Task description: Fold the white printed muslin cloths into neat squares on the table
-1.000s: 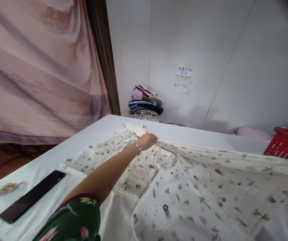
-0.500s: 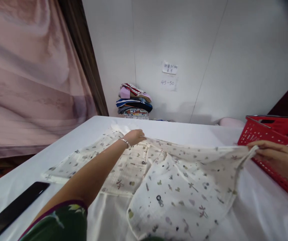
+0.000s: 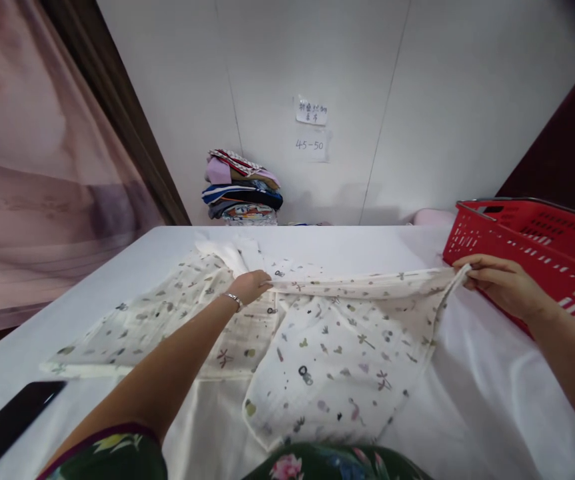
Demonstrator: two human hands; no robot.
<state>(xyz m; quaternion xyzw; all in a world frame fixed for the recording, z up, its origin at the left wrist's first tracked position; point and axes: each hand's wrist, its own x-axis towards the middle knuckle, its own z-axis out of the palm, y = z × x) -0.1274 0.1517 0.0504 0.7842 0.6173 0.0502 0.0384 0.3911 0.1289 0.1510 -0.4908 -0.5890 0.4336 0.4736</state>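
A thin white cloth (image 3: 337, 353), printed with small plants and other motifs, spreads across the white table. My left hand (image 3: 250, 287), with a bracelet at the wrist, pinches its far edge near the middle. At the right, my right hand (image 3: 502, 283) is closed on a corner of the cloth, lifted a little above the table. Between both hands the edge is drawn fairly straight, and the cloth slopes down from it toward me. The left part of the cloth lies flat, with a bunched fold at its far end.
A red basket (image 3: 532, 247) stands at the right, close behind my right hand. Folded fabrics (image 3: 242, 190) are stacked by the wall past the table's far edge. A black phone-like slab (image 3: 12, 423) lies at the left front. A pink curtain (image 3: 52, 200) hangs on the left.
The view has shifted. My right hand has drawn its corner slightly nearer, and the edge between my hands looks straighter. Both hands keep hold of the cloth.
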